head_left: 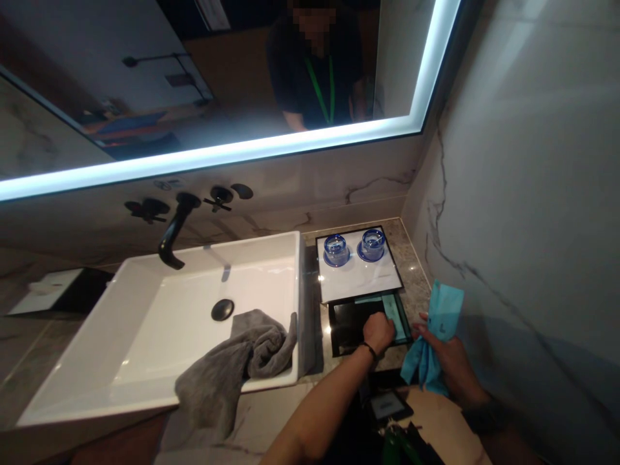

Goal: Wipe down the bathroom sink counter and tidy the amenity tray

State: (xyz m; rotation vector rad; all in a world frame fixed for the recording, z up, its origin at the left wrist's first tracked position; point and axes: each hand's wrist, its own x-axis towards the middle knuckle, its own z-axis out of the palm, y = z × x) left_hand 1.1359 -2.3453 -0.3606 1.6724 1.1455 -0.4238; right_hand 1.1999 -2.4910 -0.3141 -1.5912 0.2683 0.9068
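My left hand is closed, its knuckles up, inside a shallow black tray on the counter. Its fingers are at the lower end of a flat teal packet along the tray's right side; the fingertips are hidden. To the right of the tray, my right hand grips a bunch of light-blue packets. One of them stands up flat with small dark print, and others hang crumpled below the fingers. Behind the tray, two upturned glasses with blue rims rest on a white, black-edged tray.
Left of the trays is a white basin with a grey towel draped over its front rim. A black spout juts from the wall. A tissue box stands at far left. The marble wall rises close on the right, beneath a lit mirror.
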